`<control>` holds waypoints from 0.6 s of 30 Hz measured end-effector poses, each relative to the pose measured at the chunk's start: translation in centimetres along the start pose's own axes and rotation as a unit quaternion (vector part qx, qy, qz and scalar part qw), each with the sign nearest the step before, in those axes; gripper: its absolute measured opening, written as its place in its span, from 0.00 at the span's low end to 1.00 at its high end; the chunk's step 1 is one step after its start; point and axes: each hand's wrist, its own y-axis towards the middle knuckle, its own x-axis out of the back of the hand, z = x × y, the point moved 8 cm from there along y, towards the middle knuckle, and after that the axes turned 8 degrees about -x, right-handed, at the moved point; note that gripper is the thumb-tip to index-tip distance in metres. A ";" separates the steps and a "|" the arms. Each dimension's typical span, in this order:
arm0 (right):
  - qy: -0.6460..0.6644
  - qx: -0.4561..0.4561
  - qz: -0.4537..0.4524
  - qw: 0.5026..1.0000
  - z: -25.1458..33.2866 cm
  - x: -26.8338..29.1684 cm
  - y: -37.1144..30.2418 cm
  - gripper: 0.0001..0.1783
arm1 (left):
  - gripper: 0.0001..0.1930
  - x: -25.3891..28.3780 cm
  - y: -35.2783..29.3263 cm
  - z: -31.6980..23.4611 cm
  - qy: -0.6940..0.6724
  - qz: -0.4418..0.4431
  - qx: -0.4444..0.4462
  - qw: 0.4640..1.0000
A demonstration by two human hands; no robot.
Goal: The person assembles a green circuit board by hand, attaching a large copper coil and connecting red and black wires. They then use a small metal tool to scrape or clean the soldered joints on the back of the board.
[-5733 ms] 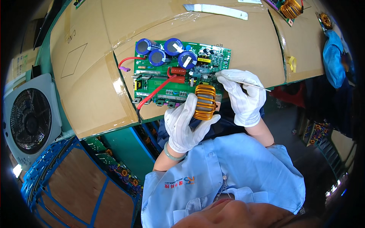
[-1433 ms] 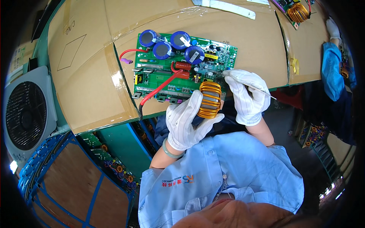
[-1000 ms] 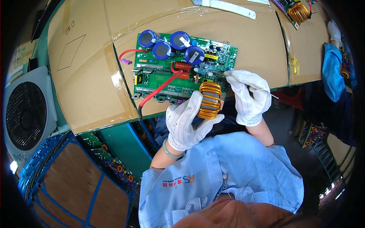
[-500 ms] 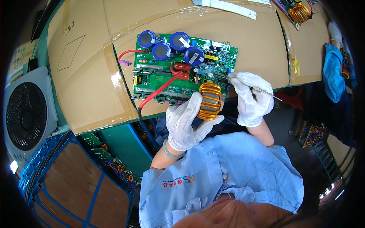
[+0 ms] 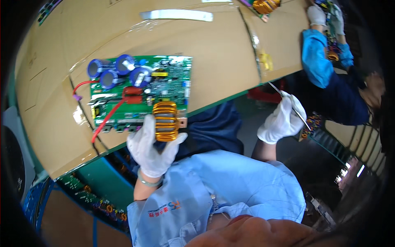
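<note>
A green circuit board (image 5: 117,109) lies on the cardboard-covered bench, with blue cylindrical capacitors (image 5: 110,78), red film capacitors (image 5: 132,95) and a thick red wire (image 5: 109,119). At its near edge a coil (image 5: 166,127) wound with copper wire overhangs slightly. My left hand (image 5: 151,148), white-gloved, grips this coil between fingers and thumb. Off to the right, past the bench edge, my right hand (image 5: 283,119), also gloved, is closed round a thin metal tool (image 5: 302,118). The tool is slim and pointed; its exact kind is not plain. It is apart from the board.
A white strip (image 5: 177,15) lies at the back of the bench, and a roll of yellow tape (image 5: 266,61) at the right. Another board's coil (image 5: 265,5) shows at the top. At right a co-worker's blue sleeve (image 5: 317,57) reaches over the bench. Boards stand in a rack (image 5: 94,197) below left.
My right hand has drawn away from the board to the right, carrying the metal tool, which has turned in the fingers. The left hand keeps its hold on the coil. The whole view has shifted.
</note>
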 end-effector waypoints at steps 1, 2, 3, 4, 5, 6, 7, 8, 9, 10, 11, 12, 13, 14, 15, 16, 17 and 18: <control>-0.021 0.010 -0.006 1.000 -0.5 0.3 0.8 0.12 | 0.45 0.2 -0.2 -0.3 0.029 -0.011 -0.001 1.000; -0.069 0.016 -0.040 0.997 -1.0 0.2 1.3 0.09 | 0.45 0.4 -0.3 -0.4 0.057 -0.020 -0.004 0.998; -0.079 0.000 -0.041 0.996 -1.9 0.6 2.0 0.10 | 0.45 0.2 -0.7 -0.2 0.036 -0.034 0.012 0.999; -0.086 -0.018 -0.042 0.995 -2.9 0.9 2.5 0.10 | 0.45 0.2 -0.7 -0.2 0.047 -0.041 0.007 0.998; -0.081 -0.030 -0.048 0.995 -3.5 0.7 2.8 0.10 | 0.45 0.2 -0.8 -0.1 0.043 -0.048 0.008 0.998; -0.077 -0.042 -0.054 0.995 -4.0 0.5 3.1 0.10 | 0.45 0.2 -0.9 -0.2 0.039 -0.055 0.010 0.998; -0.071 -0.053 -0.062 0.994 -4.5 0.4 3.3 0.10 | 0.45 0.2 -1.1 -0.1 0.036 -0.054 0.014 0.998; -0.071 -0.066 -0.064 0.993 -4.7 0.4 3.2 0.10 | 0.45 0.2 -1.2 -0.1 0.033 -0.054 0.018 0.998; -0.072 -0.079 -0.066 0.992 -4.9 0.3 3.3 0.10 | 0.45 0.2 -1.2 -0.1 0.029 -0.053 0.022 0.998; -0.071 -0.094 -0.067 0.991 -5.3 0.2 3.3 0.11 | 0.45 0.2 -1.4 0.0 0.028 -0.048 0.026 0.998; -0.066 -0.091 -0.068 0.991 -5.4 0.2 3.1 0.11 | 0.45 0.2 -1.5 0.0 0.026 -0.044 0.031 0.998; -0.065 -0.085 -0.060 0.992 -5.2 0.1 3.1 0.11 | 0.45 0.0 -1.6 0.1 0.024 -0.039 0.036 0.998; -0.063 -0.082 -0.053 0.993 -5.1 -0.1 3.0 0.11 | 0.45 0.2 -1.6 0.1 0.023 -0.052 0.029 0.998; -0.061 -0.078 -0.044 0.994 -5.0 -0.5 3.0 0.11 | 0.45 0.2 -1.7 0.0 0.022 -0.064 0.021 0.997; -0.060 -0.065 -0.031 0.996 -4.7 -1.0 2.9 0.11 | 0.45 0.2 -1.8 -0.1 0.021 -0.077 0.014 0.997; -0.063 -0.038 -0.023 0.997 -4.6 -1.4 2.9 0.11 | 0.45 0.2 -1.8 0.0 0.018 -0.078 0.012 0.997; -0.066 -0.011 -0.016 0.998 -4.5 -1.8 2.9 0.11 | 0.45 0.2 -1.8 0.0 0.015 -0.078 0.009 0.997; -0.080 -0.001 -0.016 0.997 -4.8 -1.8 2.9 0.11 | 0.45 0.1 -1.8 0.1 0.013 -0.079 0.007 0.997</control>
